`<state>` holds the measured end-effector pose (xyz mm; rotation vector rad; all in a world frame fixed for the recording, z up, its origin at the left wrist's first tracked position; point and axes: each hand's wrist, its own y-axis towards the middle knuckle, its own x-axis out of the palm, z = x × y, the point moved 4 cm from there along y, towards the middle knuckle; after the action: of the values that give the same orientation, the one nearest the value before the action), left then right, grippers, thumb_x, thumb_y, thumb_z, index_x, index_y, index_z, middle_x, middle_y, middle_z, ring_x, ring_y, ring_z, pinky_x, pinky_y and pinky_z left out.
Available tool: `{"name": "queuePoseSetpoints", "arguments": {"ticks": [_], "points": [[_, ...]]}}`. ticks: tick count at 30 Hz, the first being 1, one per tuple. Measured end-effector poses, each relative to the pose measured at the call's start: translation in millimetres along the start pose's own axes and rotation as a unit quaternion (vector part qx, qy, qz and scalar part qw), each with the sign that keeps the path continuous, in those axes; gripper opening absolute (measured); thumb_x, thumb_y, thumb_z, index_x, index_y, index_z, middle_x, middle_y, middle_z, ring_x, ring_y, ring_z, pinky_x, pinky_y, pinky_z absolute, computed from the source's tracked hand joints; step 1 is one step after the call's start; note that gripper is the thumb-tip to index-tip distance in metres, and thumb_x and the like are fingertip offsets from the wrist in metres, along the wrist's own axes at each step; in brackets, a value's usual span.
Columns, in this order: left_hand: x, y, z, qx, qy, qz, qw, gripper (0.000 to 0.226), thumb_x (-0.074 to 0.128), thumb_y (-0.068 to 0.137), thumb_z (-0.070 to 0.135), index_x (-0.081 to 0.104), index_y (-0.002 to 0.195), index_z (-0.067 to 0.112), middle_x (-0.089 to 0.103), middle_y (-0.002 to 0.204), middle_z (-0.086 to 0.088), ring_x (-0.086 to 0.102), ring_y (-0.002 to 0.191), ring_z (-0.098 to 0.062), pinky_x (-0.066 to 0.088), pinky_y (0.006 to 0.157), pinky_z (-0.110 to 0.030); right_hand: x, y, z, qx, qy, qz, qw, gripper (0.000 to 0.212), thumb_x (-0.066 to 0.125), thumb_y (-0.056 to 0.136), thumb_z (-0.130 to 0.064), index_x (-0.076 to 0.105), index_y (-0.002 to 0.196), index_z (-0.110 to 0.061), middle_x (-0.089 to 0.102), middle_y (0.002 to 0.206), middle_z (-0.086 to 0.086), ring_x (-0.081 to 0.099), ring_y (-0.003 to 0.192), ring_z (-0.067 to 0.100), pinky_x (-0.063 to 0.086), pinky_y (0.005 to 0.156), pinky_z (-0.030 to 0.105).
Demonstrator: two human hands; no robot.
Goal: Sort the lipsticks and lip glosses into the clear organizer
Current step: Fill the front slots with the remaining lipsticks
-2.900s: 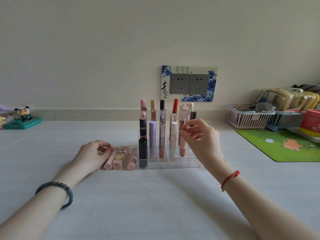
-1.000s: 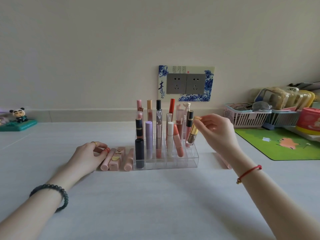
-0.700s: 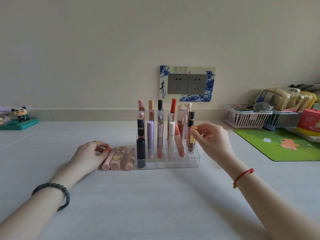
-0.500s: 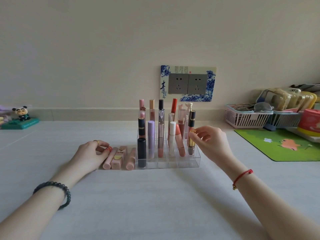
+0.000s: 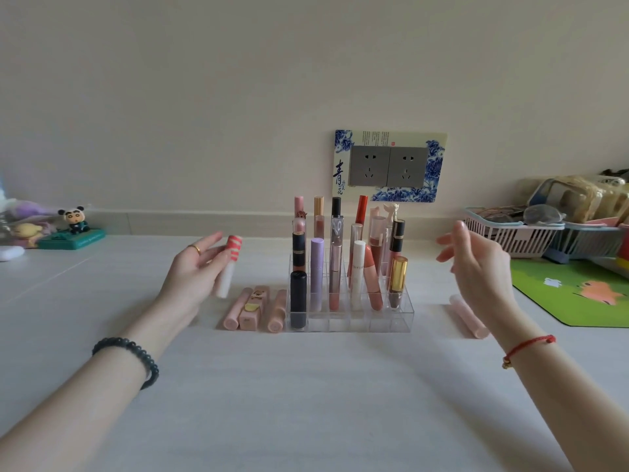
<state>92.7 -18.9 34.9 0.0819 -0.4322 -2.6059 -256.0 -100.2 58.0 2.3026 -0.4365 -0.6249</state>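
White lip tube with striped coral cap (image 5: 228, 267): light, rigid, smooth plastic, likely slippery; pinched mid-barrel in left hand (image 5: 194, 277), left of clear organizer (image 5: 350, 318); right hand (image 5: 483, 267) open, empty; best gripped mid-barrel.

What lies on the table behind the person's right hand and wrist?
A pale pink tube lies flat on the table, right of the clear organizer. The right hand covers its far end, so its cap and full length cannot be seen.
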Motion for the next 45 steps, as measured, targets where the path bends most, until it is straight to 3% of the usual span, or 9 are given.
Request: {"name": "queuePoseSetpoints", "arguments": {"ticks": [5,9,12,16,23,28,36,40,45], "points": [[29,-20,29,0.088,-0.170,-0.086,0.978,0.045,0.040,0.092,0.000,0.045,0.128,0.028,0.070,0.098,0.007,0.063,0.089,0.002,0.048,0.084,-0.012,-10,2,2,0.018,0.016,0.042,0.999,0.040,0.032,0.097,-0.030,0.063,0.076,-0.016,0.064,0.066,0.007,0.051,0.053,0.007,0.039,0.061,0.028],[44,-38,43,0.148,-0.199,-0.142,0.958,0.042,0.051,0.080,0.011,0.057,0.115,0.033,0.067,0.102,0.001,0.061,0.097,-0.001,0.047,0.085,-0.011,-8,-8,-32,-0.071,0.055,0.051,0.995,0.024,0.047,0.092,-0.019,0.066,0.082,-0.008,0.061,0.064,0.004,0.055,0.052,-0.001,0.040,0.048,0.007],[53,-49,48,0.181,-0.164,-0.168,0.955,0.037,0.056,0.077,0.014,0.064,0.106,0.035,0.070,0.098,0.010,0.062,0.097,-0.001,0.047,0.082,-0.013,8,-29,-71,-0.159,0.114,-0.028,0.980,0.014,0.056,0.083,-0.020,0.065,0.089,-0.011,0.063,0.066,-0.002,0.060,0.057,0.007,0.049,0.054,0.011],[61,-62,51,0.215,-0.121,-0.179,0.953,0.028,0.062,0.073,0.011,0.064,0.096,0.028,0.071,0.090,0.014,0.066,0.087,-0.001,0.049,0.074,-0.010,45,-63,-94,-0.126,0.186,-0.210,0.951,0.026,0.065,0.075,-0.026,0.062,0.100,-0.019,0.066,0.078,-0.006,0.062,0.067,0.009,0.053,0.062,0.017],[71,-71,44,0.202,-0.092,-0.186,0.957,0.027,0.068,0.066,0.013,0.068,0.087,0.029,0.072,0.082,0.008,0.060,0.050,0.002,0.046,0.048,-0.008,62,-75,-101,-0.127,0.218,-0.236,0.939,0.020,0.068,0.077,-0.027,0.066,0.096,-0.020,0.070,0.079,-0.005,0.060,0.065,0.008,0.050,0.057,0.020],[59,-58,43,0.247,-0.022,-0.129,0.960,0.026,0.070,0.075,0.014,0.067,0.089,0.035,0.071,0.090,0.014,0.064,0.082,-0.004,0.049,0.075,-0.013,69,-69,-88,-0.064,0.199,-0.201,0.957,0.020,0.070,0.076,-0.018,0.066,0.095,-0.014,0.069,0.081,-0.004,0.064,0.071,0.008,0.052,0.062,0.017],[15,-18,19,0.214,0.143,0.029,0.966,0.031,0.057,0.086,0.007,0.059,0.088,0.037,0.063,0.091,0.016,0.059,0.083,-0.003,0.047,0.079,-0.022,85,-73,-78,-0.024,0.132,-0.190,0.973,0.020,0.070,0.076,-0.016,0.068,0.094,-0.011,0.066,0.079,-0.007,0.062,0.071,0.001,0.050,0.066,0.007],[7,-6,2,0.150,0.219,0.032,0.964,0.023,0.058,0.085,0.009,0.061,0.096,0.028,0.065,0.096,0.006,0.059,0.086,-0.017,0.046,0.079,-0.031,90,-77,-78,-0.032,0.093,-0.207,0.973,0.020,0.069,0.076,-0.021,0.068,0.095,-0.013,0.066,0.080,-0.007,0.059,0.069,0.002,0.048,0.062,0.009],[10,-2,-26,0.060,0.355,-0.041,0.932,0.035,0.054,0.087,0.022,0.055,0.122,0.025,0.058,0.123,0.004,0.052,0.106,-0.014,0.041,0.063,-0.016,94,-81,-74,-0.020,0.052,-0.208,0.977,0.019,0.069,0.076,-0.027,0.065,0.092,-0.018,0.063,0.076,-0.011,0.055,0.065,0.000,0.042,0.057,0.007]]}}
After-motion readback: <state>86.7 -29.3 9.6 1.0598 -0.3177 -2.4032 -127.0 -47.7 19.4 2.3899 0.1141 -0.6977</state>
